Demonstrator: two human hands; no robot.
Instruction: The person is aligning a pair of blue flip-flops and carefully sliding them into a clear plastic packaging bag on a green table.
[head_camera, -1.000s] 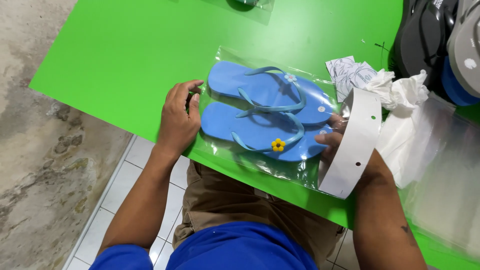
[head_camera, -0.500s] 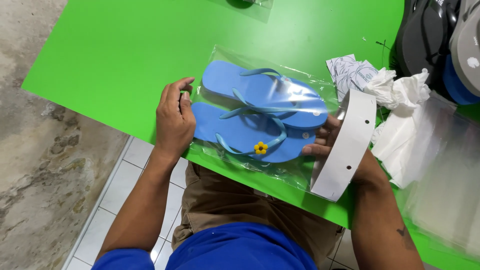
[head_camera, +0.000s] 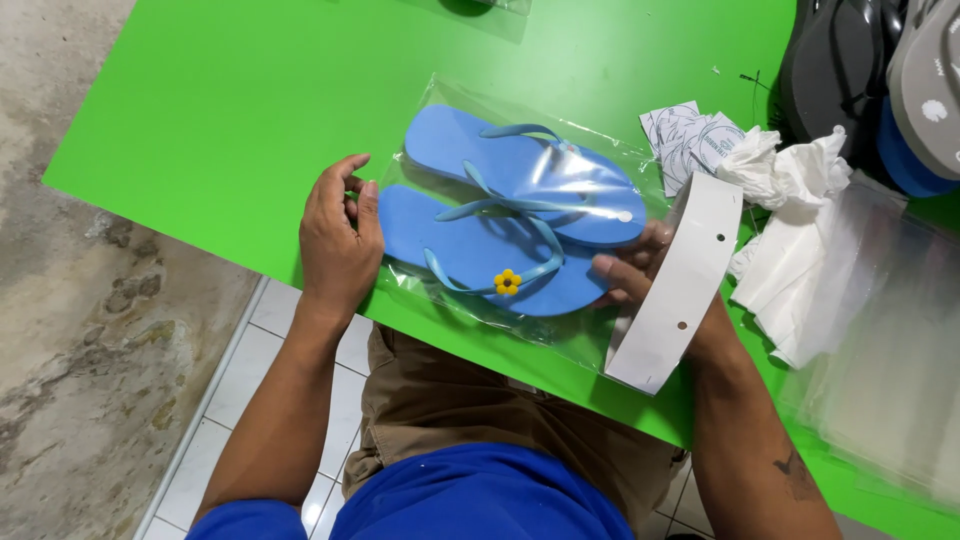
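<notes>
A pair of blue flip-flops (head_camera: 520, 220), one with a small yellow flower, lies inside a clear plastic bag (head_camera: 440, 110) on the green table (head_camera: 250, 120). My left hand (head_camera: 335, 240) grips the bag's left end at the heels. At the bag's open right end, my right hand (head_camera: 640, 270) holds the bag mouth, its fingers on the toe of the nearer flip-flop. A white folded card strip (head_camera: 680, 280) with small holes stands over that hand.
Crumpled white paper (head_camera: 790, 230) and printed paper tags (head_camera: 690, 135) lie to the right. A stack of clear bags (head_camera: 890, 380) sits at the far right. Dark, grey and blue flip-flops (head_camera: 880, 80) are piled at the top right corner. The table's front edge runs diagonally above my lap.
The view shifted, so the bagged flip-flops sit a little lower left in the frame. Both hands keep their hold on the bag's ends; the white card stays at the right hand.
</notes>
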